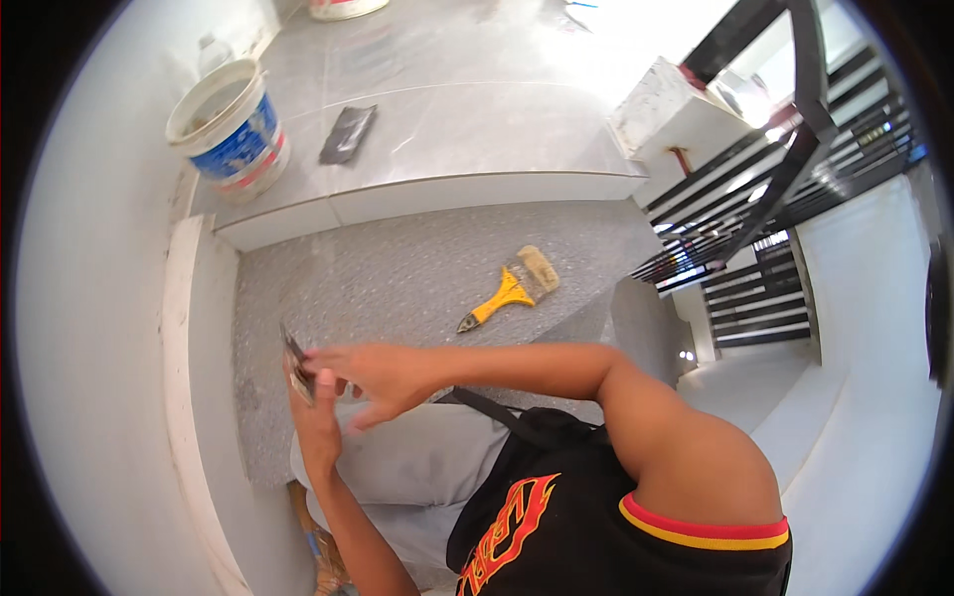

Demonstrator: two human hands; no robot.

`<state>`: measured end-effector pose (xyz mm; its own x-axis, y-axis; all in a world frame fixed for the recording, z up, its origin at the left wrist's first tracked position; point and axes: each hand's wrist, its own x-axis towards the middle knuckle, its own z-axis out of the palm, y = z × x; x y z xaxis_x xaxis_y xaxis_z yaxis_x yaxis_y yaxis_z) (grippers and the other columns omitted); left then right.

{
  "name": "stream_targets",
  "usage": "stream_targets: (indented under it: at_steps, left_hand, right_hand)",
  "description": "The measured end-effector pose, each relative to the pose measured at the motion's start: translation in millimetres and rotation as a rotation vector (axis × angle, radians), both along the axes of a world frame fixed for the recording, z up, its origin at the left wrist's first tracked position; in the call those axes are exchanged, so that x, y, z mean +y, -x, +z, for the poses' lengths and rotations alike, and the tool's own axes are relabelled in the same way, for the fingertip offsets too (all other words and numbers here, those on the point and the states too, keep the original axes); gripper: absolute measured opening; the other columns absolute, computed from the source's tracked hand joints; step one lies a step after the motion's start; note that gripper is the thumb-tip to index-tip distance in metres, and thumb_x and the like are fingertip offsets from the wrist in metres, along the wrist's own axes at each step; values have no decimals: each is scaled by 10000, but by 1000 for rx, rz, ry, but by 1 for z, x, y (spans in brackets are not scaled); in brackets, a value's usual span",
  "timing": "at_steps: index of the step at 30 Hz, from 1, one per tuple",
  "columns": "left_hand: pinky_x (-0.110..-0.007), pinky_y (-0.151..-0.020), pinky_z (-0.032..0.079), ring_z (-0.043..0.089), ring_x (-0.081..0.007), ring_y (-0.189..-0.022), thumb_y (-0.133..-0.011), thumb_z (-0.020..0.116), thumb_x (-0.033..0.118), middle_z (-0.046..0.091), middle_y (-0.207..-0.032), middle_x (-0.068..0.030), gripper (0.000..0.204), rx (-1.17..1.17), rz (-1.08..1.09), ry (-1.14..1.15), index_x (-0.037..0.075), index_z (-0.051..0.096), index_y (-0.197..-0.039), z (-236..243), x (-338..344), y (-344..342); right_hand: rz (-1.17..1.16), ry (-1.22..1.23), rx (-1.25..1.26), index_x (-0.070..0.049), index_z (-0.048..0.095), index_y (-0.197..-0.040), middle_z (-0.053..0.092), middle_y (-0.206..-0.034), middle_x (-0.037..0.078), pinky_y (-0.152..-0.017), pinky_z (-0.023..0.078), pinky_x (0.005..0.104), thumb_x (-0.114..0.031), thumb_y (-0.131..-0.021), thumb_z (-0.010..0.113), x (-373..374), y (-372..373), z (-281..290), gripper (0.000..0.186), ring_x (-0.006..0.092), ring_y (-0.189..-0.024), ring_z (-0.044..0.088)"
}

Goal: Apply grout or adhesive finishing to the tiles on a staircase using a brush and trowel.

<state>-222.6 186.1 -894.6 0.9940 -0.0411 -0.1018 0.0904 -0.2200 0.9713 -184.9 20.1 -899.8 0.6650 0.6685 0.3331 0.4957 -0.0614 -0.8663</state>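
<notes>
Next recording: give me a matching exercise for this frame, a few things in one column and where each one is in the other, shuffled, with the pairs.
Things:
1. brush
2. bucket
3. dark trowel
4. phone

Places:
A. lying flat on the tiled upper step
B. held between the left hand and right hand
C. lying on the rough grey step
D. standing by the white wall, upper left

Pairs: 1-C, 2-D, 3-A, 4-B

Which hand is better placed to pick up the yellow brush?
Probably the right hand: its fingers only touch the flat tool that the left hand grips, and the brush lies on its side.
</notes>
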Motion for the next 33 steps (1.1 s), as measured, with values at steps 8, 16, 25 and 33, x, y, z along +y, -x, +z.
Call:
stream_targets:
  at_steps: [8, 16, 25, 33]
  left_hand:
    - [-351, -972, 322, 450, -230, -1090, -843, 547, 280, 479, -1153, -127, 608, -60, 39, -107, 12, 327, -1342, -12, 26, 17]
    - [-355, -1000, 303, 435, -241, -1142, -826, 581, 245, 460, -1199, -145, 637, -120, 149, -197, 7, 306, -1349, -28, 22, 27]
    - [-485, -974, 327, 446, -333, -1131, -829, 510, 345, 470, -1236, -184, 595, -68, 109, 1013, 27, 367, -1311, 9, 27, 45]
    - [-584, -970, 280, 419, -322, -1164, -881, 475, 262, 495, -1205, -98, 190, -212, -482, 1389, 147, 560, -1007, 55, -50, 28]
  right_hand:
    - [-10, 1348, -421, -121, 530, -1135, 545, -1036, 66, -842, 418, 409, -121, -627, 709, -204, -6, -82, 539, 213, -1061, 494]
    - [-90, 1422, -337, -137, 594, -937, 564, -962, 49, -811, 398, 371, -208, -652, 692, -252, -17, -80, 309, 216, -994, 520]
    - [-1415, 1024, -118, -46, 652, -795, 588, -572, 182, -484, 447, 433, -508, -839, 520, -408, 0, -79, 482, 360, -576, 614]
    - [-1500, 1088, -57, -61, 619, -1005, 638, -907, 170, -715, 475, 431, -196, -786, 587, -372, -50, -156, 260, 364, -843, 605]
